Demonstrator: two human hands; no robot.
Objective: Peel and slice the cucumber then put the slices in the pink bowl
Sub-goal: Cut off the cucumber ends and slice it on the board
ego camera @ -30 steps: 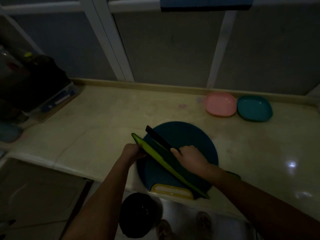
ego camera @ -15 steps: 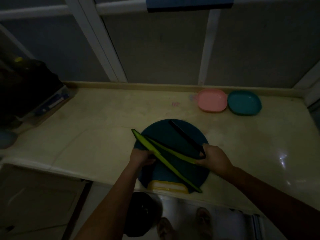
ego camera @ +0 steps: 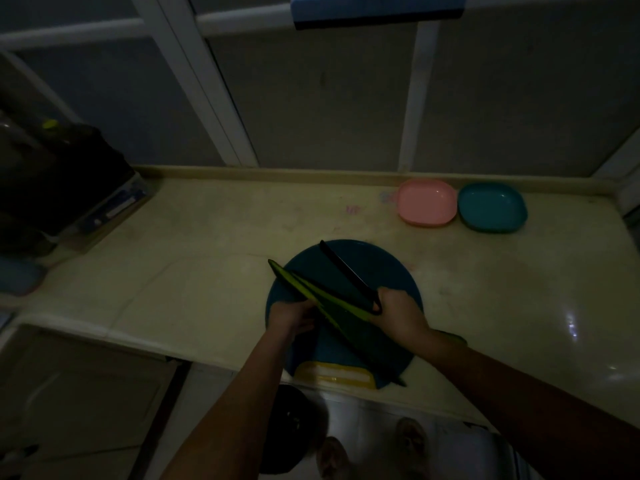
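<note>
A long green cucumber (ego camera: 289,279) lies slantwise across the round teal cutting board (ego camera: 384,268), its far tip past the board's left rim. My left hand (ego camera: 294,318) grips it near the middle. My right hand (ego camera: 398,313) holds a black knife (ego camera: 343,268) by the handle, blade pointing up and to the left over the board. A thin strip of peel (ego camera: 332,296) runs from the cucumber's far part to the knife at my right hand. The pink bowl (ego camera: 426,201) sits at the back right of the counter, with nothing visible in it.
A teal bowl (ego camera: 491,206) touches the pink one on its right. Dark boxes and a bag (ego camera: 62,188) fill the counter's left end. A black bin (ego camera: 291,431) stands on the floor below the counter edge, next to my feet.
My right hand drew the knife along the cucumber toward me and swung the blade away from it, lifting a strip of peel. My left hand kept its grip.
</note>
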